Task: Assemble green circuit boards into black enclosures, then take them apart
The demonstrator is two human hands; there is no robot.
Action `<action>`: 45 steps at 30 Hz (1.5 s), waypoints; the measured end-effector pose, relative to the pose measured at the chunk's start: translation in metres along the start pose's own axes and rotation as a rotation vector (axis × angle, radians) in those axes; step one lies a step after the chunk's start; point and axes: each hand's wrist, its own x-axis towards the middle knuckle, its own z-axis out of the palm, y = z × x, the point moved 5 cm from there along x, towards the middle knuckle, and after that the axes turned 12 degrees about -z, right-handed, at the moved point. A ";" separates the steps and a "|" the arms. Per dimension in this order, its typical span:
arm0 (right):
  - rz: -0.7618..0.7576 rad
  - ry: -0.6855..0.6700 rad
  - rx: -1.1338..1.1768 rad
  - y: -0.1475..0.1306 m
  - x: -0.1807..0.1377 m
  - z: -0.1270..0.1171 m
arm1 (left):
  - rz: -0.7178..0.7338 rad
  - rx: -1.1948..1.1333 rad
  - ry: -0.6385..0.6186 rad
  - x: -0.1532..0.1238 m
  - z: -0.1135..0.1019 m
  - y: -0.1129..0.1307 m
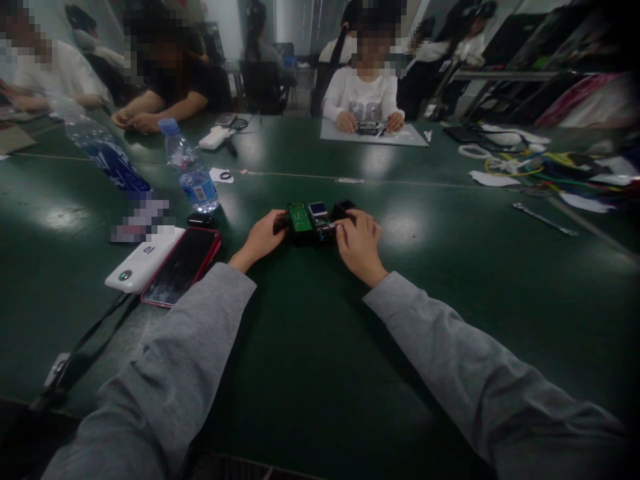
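Gripping the dark left edge of an opened device [325, 229] with the left hand [264, 235], with finger outlines hard to make out against black. Touching the device's right side with the bent right hand [361, 245], partly covering a black box [344, 206]; cannot tell pinching from mere contact there. Extending both forearms [200, 347] forward over the green table [295, 360], with the device, green circuit board [300, 219] and small screen [318, 209] included, between the hands.
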 end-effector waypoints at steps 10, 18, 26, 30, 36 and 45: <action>-0.008 0.003 -0.007 -0.001 0.000 -0.001 | 0.007 -0.005 -0.003 0.000 0.000 -0.001; -0.001 -0.001 -0.027 0.000 0.000 0.000 | 0.006 -0.005 0.017 0.000 0.000 0.001; 0.005 -0.007 -0.014 0.000 0.000 -0.001 | 0.015 -0.012 0.005 0.001 0.001 -0.002; -0.002 -0.004 -0.010 -0.001 0.000 -0.001 | 0.016 -0.010 0.004 0.001 0.001 -0.001; 0.003 -0.008 -0.013 -0.001 0.000 -0.001 | 0.005 -0.021 -0.002 -0.001 0.000 0.002; 0.001 -0.018 -0.018 -0.001 0.000 -0.001 | -0.002 -0.013 -0.008 0.001 0.001 0.000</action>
